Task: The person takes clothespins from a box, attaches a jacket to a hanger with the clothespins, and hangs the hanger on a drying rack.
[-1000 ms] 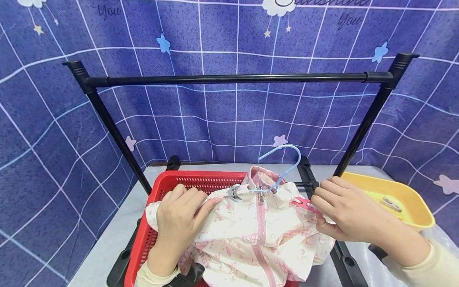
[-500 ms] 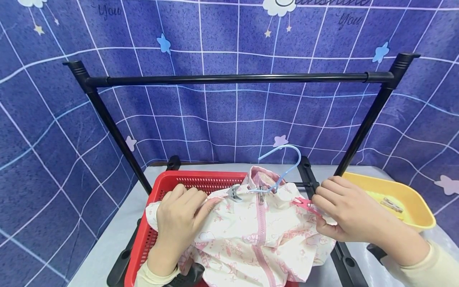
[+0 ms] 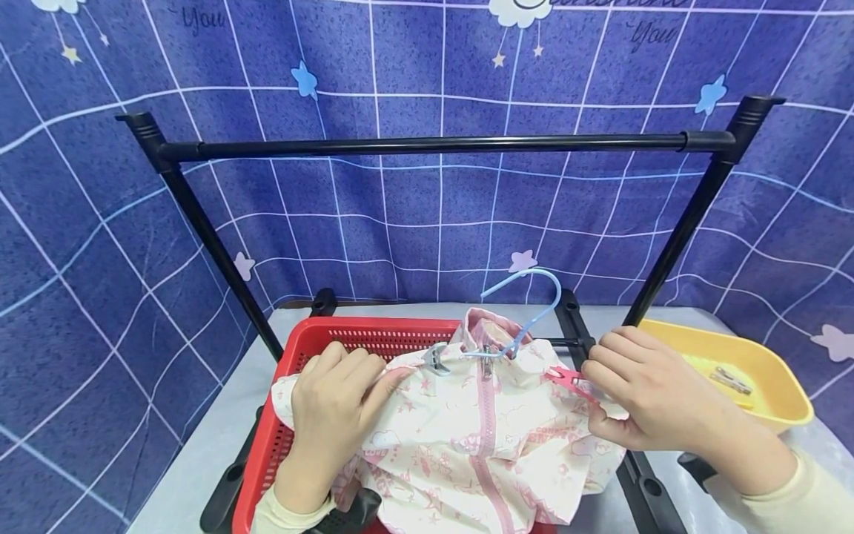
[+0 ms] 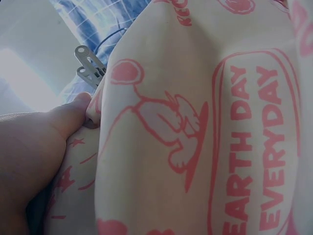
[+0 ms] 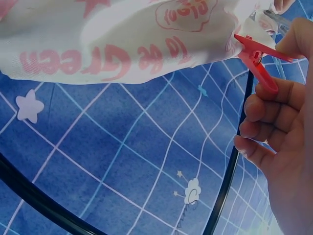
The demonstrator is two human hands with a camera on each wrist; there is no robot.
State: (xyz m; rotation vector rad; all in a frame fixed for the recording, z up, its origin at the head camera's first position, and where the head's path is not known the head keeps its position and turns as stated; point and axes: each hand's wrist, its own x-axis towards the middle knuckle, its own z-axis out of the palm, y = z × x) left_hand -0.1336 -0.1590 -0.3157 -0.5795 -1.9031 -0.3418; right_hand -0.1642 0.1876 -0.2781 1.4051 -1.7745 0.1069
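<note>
Gripping the jacket [image 3: 490, 437] at its 9 o'clock shoulder with the left hand [image 3: 336, 397], with fingers bent over the cloth. Pinching the red clip [image 3: 565, 378] between thumb and forefinger of the right hand [image 3: 637, 393], at the jacket's 3 o'clock, with a narrow gap between the tips and the clip's nose on the cloth. Holding the jacket above the red basket [image 3: 387, 324], near 6 o'clock in the head view, with the blue hanger [image 3: 557, 288] hooked up toward 1 o'clock and a grey clip [image 3: 437, 360] toward 11 o'clock.
</note>
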